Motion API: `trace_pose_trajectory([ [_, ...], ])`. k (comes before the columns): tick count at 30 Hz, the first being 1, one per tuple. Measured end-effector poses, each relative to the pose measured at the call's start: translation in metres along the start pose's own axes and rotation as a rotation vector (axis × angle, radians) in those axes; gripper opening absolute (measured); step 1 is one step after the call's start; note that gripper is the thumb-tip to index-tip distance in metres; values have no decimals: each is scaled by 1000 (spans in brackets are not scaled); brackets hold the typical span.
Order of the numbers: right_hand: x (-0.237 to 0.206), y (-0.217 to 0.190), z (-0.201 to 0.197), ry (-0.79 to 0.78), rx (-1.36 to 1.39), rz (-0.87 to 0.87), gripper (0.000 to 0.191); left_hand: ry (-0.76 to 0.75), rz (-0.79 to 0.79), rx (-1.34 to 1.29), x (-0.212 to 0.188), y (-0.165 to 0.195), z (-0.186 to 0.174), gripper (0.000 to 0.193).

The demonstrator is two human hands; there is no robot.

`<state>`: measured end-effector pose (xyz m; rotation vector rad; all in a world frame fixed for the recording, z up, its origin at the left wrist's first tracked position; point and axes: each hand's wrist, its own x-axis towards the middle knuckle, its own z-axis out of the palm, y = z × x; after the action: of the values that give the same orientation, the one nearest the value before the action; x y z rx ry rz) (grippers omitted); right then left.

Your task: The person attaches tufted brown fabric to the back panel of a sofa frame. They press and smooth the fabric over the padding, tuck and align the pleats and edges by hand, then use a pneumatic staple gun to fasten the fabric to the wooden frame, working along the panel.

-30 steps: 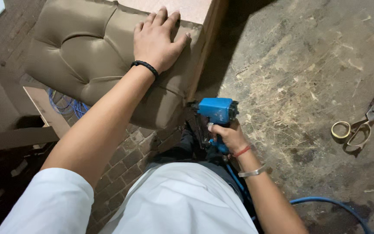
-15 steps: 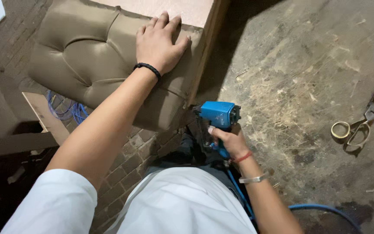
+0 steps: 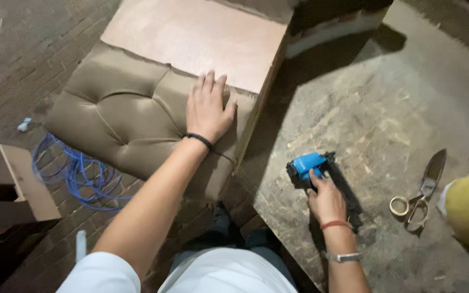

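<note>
Left hand [image 3: 207, 108] lies flat, fingers spread, grasping nothing, on tufted tan cushion [image 3: 120, 114]. Right hand [image 3: 325, 198] clenches blue stapler [image 3: 306, 164] on rough worktop [image 3: 365, 108]; scissors [image 3: 422, 190] well right.

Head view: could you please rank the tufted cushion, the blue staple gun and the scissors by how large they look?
1. Tufted cushion, by far the largest.
2. Scissors and blue staple gun look similar; the right hand hides part of the gun, so I won't rank them.

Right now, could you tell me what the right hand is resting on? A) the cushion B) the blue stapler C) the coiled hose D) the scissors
B: the right hand grips the blue stapler on the floor; the scissors lie apart.
</note>
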<state>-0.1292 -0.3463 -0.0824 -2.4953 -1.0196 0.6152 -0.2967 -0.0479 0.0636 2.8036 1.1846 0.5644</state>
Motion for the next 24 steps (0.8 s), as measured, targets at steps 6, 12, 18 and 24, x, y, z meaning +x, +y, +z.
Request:
trace_pose_trajectory([
  [6, -5, -44, -21, 73, 216, -200, 40, -215, 95, 32, -46, 13, -24, 78],
  [12, -30, -155, -58, 204, 509, -500, 38, -218, 229, -129, -81, 2, -52, 73],
  [18, -24, -251, -64, 160, -18, -838, 68, -188, 146, -58, -80, -63, -77, 71],
  [24, -6, -302, -40, 176, -365, -692, 92, -103, 23, -1, -75, -132, -97, 76],
])
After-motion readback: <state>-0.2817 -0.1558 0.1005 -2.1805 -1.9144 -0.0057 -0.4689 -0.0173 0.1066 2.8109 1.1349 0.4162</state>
